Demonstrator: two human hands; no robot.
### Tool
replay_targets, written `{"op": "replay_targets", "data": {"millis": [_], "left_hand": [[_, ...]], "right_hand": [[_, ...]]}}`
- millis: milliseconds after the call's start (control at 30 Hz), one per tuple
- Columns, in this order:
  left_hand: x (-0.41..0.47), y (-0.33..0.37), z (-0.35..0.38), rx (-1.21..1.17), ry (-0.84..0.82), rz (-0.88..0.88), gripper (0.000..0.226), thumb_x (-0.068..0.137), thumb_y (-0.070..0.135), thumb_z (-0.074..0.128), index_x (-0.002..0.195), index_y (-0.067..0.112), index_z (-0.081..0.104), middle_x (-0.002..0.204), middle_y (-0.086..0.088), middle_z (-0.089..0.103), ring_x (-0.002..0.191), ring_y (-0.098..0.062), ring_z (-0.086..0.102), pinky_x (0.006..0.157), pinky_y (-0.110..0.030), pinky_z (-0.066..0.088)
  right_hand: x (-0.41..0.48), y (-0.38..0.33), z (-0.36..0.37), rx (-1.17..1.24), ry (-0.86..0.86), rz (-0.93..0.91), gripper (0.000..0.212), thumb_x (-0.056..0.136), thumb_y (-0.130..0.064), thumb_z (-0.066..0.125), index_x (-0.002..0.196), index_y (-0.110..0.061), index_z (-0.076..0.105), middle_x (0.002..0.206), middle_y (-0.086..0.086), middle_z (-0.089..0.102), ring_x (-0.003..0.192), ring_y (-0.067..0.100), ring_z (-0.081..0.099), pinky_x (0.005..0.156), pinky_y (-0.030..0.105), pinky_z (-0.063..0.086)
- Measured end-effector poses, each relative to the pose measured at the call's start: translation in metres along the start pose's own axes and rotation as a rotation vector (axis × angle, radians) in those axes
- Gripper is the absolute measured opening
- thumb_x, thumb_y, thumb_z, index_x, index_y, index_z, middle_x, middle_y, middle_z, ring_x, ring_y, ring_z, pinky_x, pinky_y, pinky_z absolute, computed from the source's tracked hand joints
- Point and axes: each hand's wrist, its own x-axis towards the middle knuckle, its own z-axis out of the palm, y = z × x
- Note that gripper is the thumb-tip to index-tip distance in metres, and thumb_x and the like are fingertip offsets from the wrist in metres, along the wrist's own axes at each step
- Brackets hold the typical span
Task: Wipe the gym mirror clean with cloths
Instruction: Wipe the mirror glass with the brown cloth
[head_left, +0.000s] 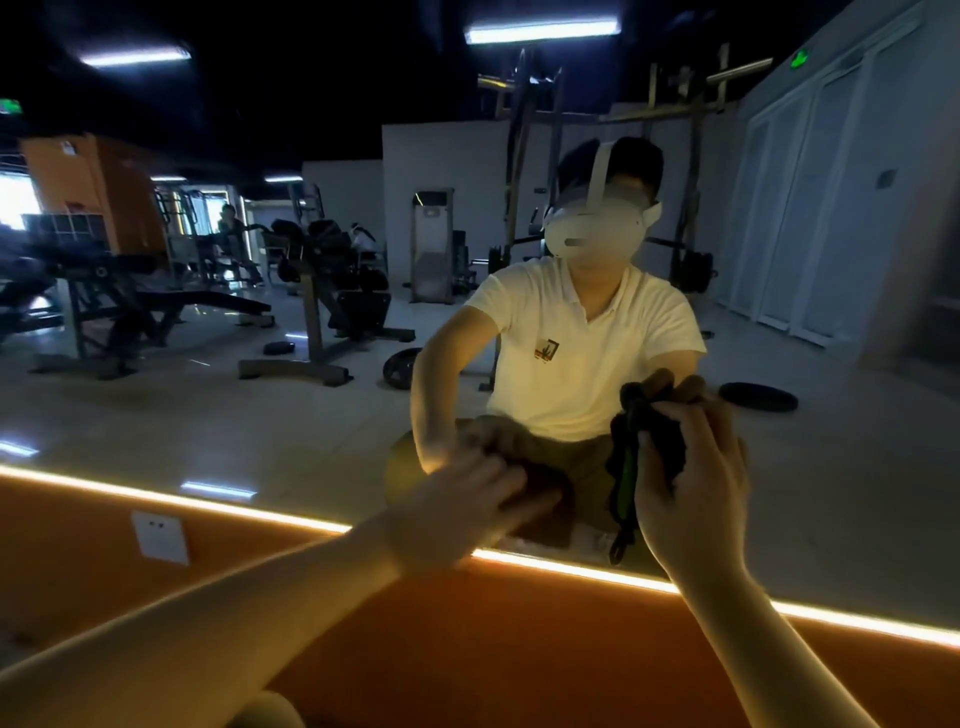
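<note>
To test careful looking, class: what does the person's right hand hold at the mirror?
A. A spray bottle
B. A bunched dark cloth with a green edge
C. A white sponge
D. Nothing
B: the right hand has its fingers curled round a bunched dark cloth with a green edge, held against the mirror.

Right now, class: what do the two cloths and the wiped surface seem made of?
The brown cloth under the left hand looks like soft matt fabric, lying flat without shine. The dark green-edged cloth in the right hand bunches into folds, so likely textile too. The mirror is glossy glass, giving sharp reflections.
</note>
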Motion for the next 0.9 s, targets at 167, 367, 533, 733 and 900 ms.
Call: {"op": "replay_targets", "data": {"millis": [167,367,533,733,900], "left_hand": [[0.057,-0.089,-0.061,-0.025,0.451,-0.69,0.066,0.099,0.039,0.059,0.156,0.02,0.033,0.128,-0.028,0.051,0.112,-0.036,0.046,0.094,-0.046,0.044],[0.094,-0.013,-0.029,-0.176,0.48,-0.684,0.075,0.091,0.036,0.066,0.156,0.025,0.029,0.136,-0.016,0.036,0.117,-0.033,0.042,0.098,-0.045,0.041],[0.053,0.039,0.006,-0.081,0.232,-0.12,0.062,0.092,0.039,0.056,0.151,0.024,0.048,0.126,-0.007,0.048,0.111,-0.024,0.053,0.098,-0.042,0.05],[0.041,-0.049,-0.026,0.017,0.252,-0.201,0.085,0.084,0.037,0.075,0.156,0.02,0.033,0.123,-0.018,0.056,0.111,-0.034,0.058,0.096,-0.053,0.051],[0.098,-0.08,-0.06,-0.088,0.568,-0.752,0.064,0.099,0.037,0.054,0.156,0.012,0.039,0.125,-0.023,0.047,0.109,-0.034,0.045,0.089,-0.039,0.039]], "right_hand": [[0.001,-0.004,-0.005,0.033,0.015,-0.004,0.022,0.093,-0.011,0.062,0.115,-0.009,0.06,0.116,0.009,0.058,0.101,0.027,0.059,0.083,0.042,0.05],[-0.001,0.01,-0.019,0.04,0.009,0.015,0.023,0.094,-0.008,0.06,0.117,-0.008,0.059,0.123,0.01,0.055,0.1,0.016,0.057,0.082,0.038,0.054],[-0.001,0.016,-0.022,0.046,0.053,0.026,0.019,0.097,-0.009,0.059,0.115,-0.004,0.06,0.117,0.008,0.056,0.095,0.017,0.058,0.077,0.037,0.055],[-0.001,0.015,-0.019,0.033,0.023,0.026,0.023,0.094,-0.009,0.06,0.116,-0.008,0.058,0.122,0.009,0.054,0.096,0.02,0.061,0.075,0.045,0.058],[-0.003,0.013,-0.018,0.023,0.033,0.018,0.022,0.093,-0.007,0.061,0.115,-0.005,0.059,0.121,0.011,0.055,0.093,0.017,0.06,0.073,0.039,0.057]]}}
